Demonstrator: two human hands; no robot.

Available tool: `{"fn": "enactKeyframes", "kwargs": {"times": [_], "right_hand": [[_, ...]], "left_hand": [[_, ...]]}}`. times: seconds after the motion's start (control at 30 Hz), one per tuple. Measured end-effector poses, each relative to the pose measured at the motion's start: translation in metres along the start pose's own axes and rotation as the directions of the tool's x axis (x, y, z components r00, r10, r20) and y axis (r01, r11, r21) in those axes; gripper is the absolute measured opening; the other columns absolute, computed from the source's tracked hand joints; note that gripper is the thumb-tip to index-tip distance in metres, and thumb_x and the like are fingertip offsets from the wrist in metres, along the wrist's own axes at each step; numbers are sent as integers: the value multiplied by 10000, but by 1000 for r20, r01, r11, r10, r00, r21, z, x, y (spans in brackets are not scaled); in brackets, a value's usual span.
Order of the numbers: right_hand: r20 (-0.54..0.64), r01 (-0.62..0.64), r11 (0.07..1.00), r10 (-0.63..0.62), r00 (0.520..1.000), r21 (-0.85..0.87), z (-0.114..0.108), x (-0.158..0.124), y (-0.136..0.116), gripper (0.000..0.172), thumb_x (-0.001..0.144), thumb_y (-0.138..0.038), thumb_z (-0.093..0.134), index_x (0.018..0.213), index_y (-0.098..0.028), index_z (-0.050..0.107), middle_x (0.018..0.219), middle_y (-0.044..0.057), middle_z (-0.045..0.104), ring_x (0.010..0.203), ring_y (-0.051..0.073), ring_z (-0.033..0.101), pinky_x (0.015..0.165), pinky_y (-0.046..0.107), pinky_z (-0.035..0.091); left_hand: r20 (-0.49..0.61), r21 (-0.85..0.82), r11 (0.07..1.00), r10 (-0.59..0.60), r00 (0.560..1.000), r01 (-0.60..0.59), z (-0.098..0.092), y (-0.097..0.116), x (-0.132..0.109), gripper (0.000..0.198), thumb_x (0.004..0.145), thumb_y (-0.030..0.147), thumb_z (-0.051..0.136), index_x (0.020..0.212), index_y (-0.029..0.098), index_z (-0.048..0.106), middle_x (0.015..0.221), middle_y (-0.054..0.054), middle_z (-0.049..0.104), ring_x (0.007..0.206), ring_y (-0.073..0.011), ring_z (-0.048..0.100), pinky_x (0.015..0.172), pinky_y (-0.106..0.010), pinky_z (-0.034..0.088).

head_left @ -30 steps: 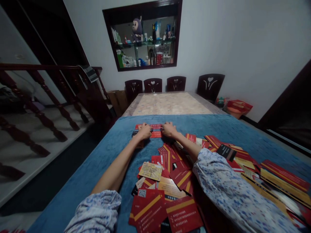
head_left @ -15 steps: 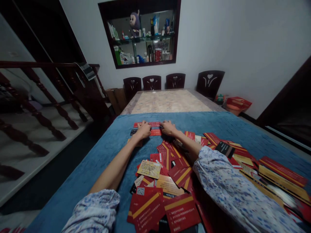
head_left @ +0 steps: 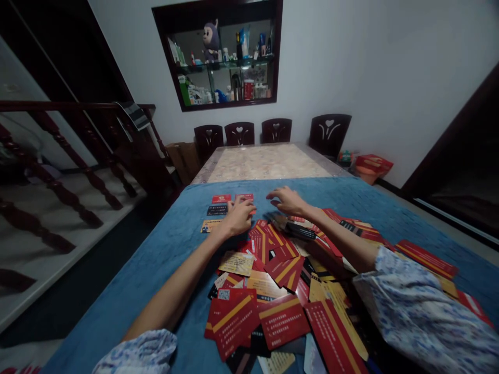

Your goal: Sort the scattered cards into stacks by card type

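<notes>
My left hand (head_left: 239, 217) rests fingers down, spread apart, at the second column of laid-out cards. Beyond its fingertips lies a red card (head_left: 245, 197), and another red card is mostly hidden beneath the hand. To its left, a column holds a red card (head_left: 221, 199), a black card (head_left: 217, 210) and a yellow card (head_left: 210, 226) with a small figure on it. My right hand (head_left: 289, 201) hovers above the blue cloth, fingers loosely apart and holding nothing, just beyond the heap of cards. A yellow card (head_left: 236, 263) tops the near part of that heap.
Overlapping red, black and gold cards (head_left: 284, 321) spread across the near middle and right. Blue cloth (head_left: 156, 270) covers this end of the table; a beige patterned top (head_left: 268, 162) shows beyond. Dark chairs (head_left: 330, 132) stand behind, and a wooden railing (head_left: 70, 166) at left.
My right hand has lifted from the laid-out cards and moved right, its fingers parting. My left hand has shifted slightly right and nearer, uncovering the left column. The view has turned slightly.
</notes>
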State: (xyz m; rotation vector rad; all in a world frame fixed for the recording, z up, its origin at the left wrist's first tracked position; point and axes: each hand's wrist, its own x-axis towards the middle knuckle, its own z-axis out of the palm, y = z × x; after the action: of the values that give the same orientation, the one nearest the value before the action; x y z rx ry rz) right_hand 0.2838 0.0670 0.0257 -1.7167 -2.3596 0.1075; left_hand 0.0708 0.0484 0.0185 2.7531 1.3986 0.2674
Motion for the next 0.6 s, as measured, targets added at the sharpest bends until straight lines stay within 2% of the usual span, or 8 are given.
{"fn": "enactKeyframes", "kwargs": {"times": [0.17,0.27,0.4,0.6], "right_hand": [[17,-35,993,37,999,-111,-13,-37,7,344,889,-281,544,1199,-271,691,1225,84,669,1140,311,538,852,377,433],[70,-56,985,68,995,-165,-17,-57,13,297,870,-290,580,1132,-272,718,1159,96,699,1100,306,579,821,364,444],[157,-74,979,105,982,-190,-20,-80,21,193,836,-263,619,973,-280,754,1022,81,738,988,268,649,754,305,445],[277,-56,974,117,954,-217,-20,-94,24,196,832,-261,610,965,-244,754,1020,84,739,967,252,669,738,280,451]], "left_hand": [[-6,-49,989,136,991,-137,3,30,-1,354,875,192,506,1184,221,675,1301,-92,609,1334,-345,322,1047,-538,302],[11,-69,977,203,979,-201,6,47,0,352,885,180,489,1184,215,671,1284,-95,624,1342,-345,317,1042,-545,305],[61,-88,966,248,967,-243,11,68,7,324,892,168,478,1142,202,681,1266,-105,635,1340,-343,327,1051,-566,310],[160,-51,959,283,946,-279,19,85,22,245,862,177,499,1016,184,689,1248,-105,650,1341,-335,350,1029,-578,341]]}}
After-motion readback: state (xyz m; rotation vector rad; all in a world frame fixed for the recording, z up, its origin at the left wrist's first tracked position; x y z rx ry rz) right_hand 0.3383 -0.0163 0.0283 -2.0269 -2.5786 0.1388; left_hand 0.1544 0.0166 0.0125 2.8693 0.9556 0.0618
